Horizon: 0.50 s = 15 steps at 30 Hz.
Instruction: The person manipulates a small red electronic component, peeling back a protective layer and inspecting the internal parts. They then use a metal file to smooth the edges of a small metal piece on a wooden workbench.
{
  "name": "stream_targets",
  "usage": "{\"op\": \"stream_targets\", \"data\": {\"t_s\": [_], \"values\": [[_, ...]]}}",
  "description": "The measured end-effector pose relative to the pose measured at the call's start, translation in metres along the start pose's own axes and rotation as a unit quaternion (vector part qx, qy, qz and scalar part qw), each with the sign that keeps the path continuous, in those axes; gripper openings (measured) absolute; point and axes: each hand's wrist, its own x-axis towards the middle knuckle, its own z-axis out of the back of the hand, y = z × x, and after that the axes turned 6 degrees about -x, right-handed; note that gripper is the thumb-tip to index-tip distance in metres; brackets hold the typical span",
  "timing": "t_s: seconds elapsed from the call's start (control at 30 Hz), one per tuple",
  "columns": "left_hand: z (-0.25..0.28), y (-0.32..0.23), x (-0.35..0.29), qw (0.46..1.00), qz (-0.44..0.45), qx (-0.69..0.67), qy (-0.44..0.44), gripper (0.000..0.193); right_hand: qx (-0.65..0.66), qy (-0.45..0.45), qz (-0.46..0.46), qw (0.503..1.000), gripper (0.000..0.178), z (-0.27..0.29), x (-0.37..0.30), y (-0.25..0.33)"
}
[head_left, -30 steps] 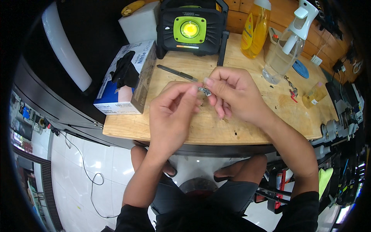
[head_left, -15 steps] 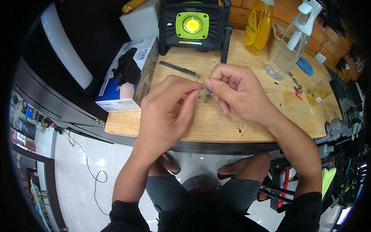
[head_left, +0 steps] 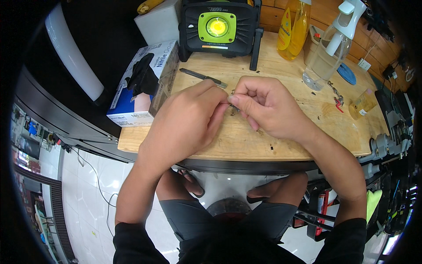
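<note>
My right hand [head_left: 269, 107] is closed in a pinch, thumb against forefinger, on a small grey piece [head_left: 238, 108] that barely shows beneath the thumb. My left hand [head_left: 187, 116] meets it from the other side with its fingertips pinched together and its back turned up. What those left fingertips grip is hidden. Both hands are just above the wooden tabletop [head_left: 246, 145], near its front. Just beyond the left knuckles lies a slim dark pen-like tool [head_left: 198, 76] with a grey end.
A work lamp [head_left: 216, 31], lit, stands at the back, with a glove box [head_left: 143, 83] to its left. Right of it are a yellow bottle [head_left: 292, 33], a clear spray bottle [head_left: 327, 55], a blue pad [head_left: 347, 74], a small red-tipped item [head_left: 338, 103] and a small jar [head_left: 362, 104]. Dark crumbs dot the wood.
My left hand has rolled over, showing more of its back, and its wrist and forearm have shifted left. The grey piece shows less than before. My right hand has hardly moved.
</note>
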Motion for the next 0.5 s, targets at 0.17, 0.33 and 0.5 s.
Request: {"op": "stream_targets", "data": {"t_s": [0.17, 0.33, 0.5], "values": [[-0.004, 0.005, 0.003, 0.999, -0.02, 0.002, -0.028, 0.013, -0.003, -0.012, 0.001, 1.0, 0.023, 0.0, 0.001, 0.001], [-0.014, 0.01, 0.001, 0.994, -0.055, 0.009, -0.099, 0.017, 0.017, -0.049, -0.005, 0.999, 0.026, 0.0, 0.003, 0.004], [-0.02, 0.013, 0.0, 0.986, -0.109, 0.014, -0.122, 0.019, 0.052, -0.024, -0.06, 0.997, 0.031, 0.008, 0.005, 0.003]]}}
